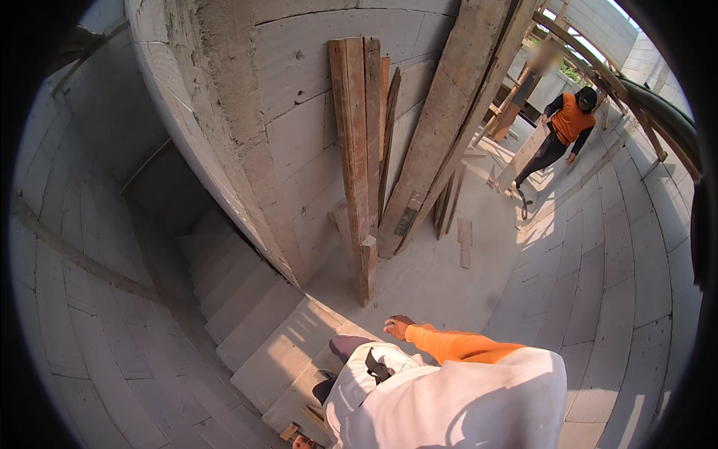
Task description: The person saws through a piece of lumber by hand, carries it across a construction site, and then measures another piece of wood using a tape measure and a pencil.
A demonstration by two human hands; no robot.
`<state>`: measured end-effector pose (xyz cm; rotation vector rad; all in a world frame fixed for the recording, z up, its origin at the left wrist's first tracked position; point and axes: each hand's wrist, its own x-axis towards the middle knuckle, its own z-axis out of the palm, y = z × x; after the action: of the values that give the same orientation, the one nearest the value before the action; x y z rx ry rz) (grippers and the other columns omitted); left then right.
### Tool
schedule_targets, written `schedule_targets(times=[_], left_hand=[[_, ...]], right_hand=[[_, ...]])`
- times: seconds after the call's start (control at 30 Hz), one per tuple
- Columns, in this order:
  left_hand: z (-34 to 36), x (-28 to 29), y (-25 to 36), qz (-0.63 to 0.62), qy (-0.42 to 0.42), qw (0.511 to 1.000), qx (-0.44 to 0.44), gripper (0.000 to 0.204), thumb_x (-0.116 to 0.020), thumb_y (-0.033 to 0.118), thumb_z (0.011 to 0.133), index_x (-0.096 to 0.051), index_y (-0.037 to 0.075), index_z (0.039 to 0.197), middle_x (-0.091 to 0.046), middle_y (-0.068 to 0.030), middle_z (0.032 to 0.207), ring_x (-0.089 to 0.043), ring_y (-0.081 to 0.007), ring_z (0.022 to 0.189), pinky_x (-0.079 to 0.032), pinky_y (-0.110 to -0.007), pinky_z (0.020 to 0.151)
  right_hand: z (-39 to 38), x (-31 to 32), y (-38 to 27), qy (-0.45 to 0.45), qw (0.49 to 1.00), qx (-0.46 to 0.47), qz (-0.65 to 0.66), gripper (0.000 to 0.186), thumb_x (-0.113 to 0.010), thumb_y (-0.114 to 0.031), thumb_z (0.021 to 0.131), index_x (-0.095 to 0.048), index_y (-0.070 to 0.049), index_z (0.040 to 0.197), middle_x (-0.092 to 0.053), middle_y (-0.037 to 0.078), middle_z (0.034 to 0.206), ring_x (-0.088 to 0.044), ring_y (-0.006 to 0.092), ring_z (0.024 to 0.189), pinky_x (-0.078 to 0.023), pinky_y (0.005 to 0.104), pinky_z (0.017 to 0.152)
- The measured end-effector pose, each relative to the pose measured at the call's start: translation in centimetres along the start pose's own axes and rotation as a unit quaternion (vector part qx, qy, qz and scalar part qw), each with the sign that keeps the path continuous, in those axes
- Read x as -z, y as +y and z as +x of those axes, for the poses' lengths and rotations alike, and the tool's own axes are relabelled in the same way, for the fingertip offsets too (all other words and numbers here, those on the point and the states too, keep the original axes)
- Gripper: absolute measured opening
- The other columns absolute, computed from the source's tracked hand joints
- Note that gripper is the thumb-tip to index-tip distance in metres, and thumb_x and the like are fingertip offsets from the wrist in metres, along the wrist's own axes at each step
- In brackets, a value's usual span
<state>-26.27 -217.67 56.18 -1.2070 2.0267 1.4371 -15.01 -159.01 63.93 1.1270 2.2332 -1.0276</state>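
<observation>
Wooden pieces (pixel 289 432) lie right by the cropped left hand (pixel 305 443) in the head view, where I judge carrying to be the step, the next move calling for a secure grip, though I cannot tell whether it clamps them; the right hand (pixel 399 326), half curled, seemingly holds nothing.

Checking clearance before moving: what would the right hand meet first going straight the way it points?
Likely the concrete wall corner beside the stairs. In the picture, the right hand points left, just below the foot of the leaning wooden plank; depth is unclear; the plank might come first.
</observation>
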Motion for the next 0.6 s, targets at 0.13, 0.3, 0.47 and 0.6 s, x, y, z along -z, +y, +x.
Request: schedule_targets(times=[0.13, 0.3, 0.47, 0.6], left_hand=[[7.3, 3.4, 6.1, -0.005, 0.005, 0.999, -0.036, 0.017, -0.062, 0.026, 0.096, -0.068, 0.012, 0.101, -0.067, -0.0064, 0.079, -0.062, -0.0224, 0.060, -0.050, -0.037, 0.050], [11.0, 2.0, 9.9, 0.044, -0.076, 0.993, -0.080, 0.015, -0.060, 0.024, 0.097, -0.064, 0.010, 0.098, -0.065, -0.0082, 0.077, -0.060, -0.0218, 0.055, -0.046, -0.036, 0.043], [8.3, -6.0, 10.5, 0.143, -0.243, 0.956, -0.086, 0.014, -0.061, 0.018, 0.096, -0.062, 0.005, 0.097, -0.065, -0.0081, 0.076, -0.061, -0.0189, 0.054, -0.048, -0.034, 0.042], [4.8, -10.3, 10.8, 0.203, -0.343, 0.909, -0.121, 0.026, -0.058, 0.022, 0.095, -0.065, 0.000, 0.108, -0.069, -0.0110, 0.086, -0.065, -0.0191, 0.060, -0.052, -0.033, 0.047]], right_hand=[[-6.4, -4.5, 5.3, 0.009, 0.994, -0.111, 0.001, 0.042, -0.067, -0.038, 0.090, -0.068, -0.012, 0.123, -0.069, 0.017, 0.121, -0.062, 0.0357, 0.118, -0.047, 0.0424, 0.103], [-12.0, -10.0, 6.7, 0.072, 0.973, -0.205, 0.075, 0.037, -0.071, -0.036, 0.088, -0.072, -0.012, 0.116, -0.070, 0.019, 0.117, -0.065, 0.0358, 0.113, -0.049, 0.0423, 0.101], [-14.0, -14.0, 8.5, 0.024, 0.970, -0.217, 0.104, 0.038, -0.068, -0.035, 0.086, -0.073, -0.014, 0.116, -0.070, 0.017, 0.118, -0.065, 0.0367, 0.114, -0.050, 0.0410, 0.101], [-13.5, -15.6, 9.6, 0.018, 0.978, -0.162, 0.131, 0.033, -0.065, -0.021, 0.086, -0.072, -0.015, 0.118, -0.070, 0.018, 0.119, -0.066, 0.0352, 0.114, -0.051, 0.0394, 0.097]])
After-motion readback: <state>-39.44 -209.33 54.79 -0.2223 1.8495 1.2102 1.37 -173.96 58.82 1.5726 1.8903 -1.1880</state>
